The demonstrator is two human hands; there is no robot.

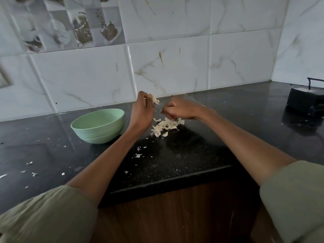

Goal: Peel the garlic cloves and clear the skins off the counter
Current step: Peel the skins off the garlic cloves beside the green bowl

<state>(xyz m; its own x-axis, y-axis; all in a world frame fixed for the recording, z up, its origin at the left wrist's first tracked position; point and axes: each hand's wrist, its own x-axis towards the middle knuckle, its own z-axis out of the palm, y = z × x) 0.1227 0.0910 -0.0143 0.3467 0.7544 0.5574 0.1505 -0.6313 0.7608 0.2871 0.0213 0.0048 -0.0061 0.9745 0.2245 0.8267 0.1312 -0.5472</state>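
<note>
My left hand (142,111) is raised above the black counter (192,155) and pinches a garlic clove (155,99) with loose skin hanging from it. My right hand (180,109) hovers just to the right, blurred, fingers curled over the pile; whether it holds anything is unclear. Under both hands lies a pile of garlic cloves and skins (165,127). A light green bowl (98,125) stands to the left of the pile; its inside is hidden from this angle.
Small skin flakes (138,155) are scattered over the counter in front and to the left. A black appliance (306,100) sits at the far right near the tiled wall. The counter's front edge steps above a wooden cabinet (175,216).
</note>
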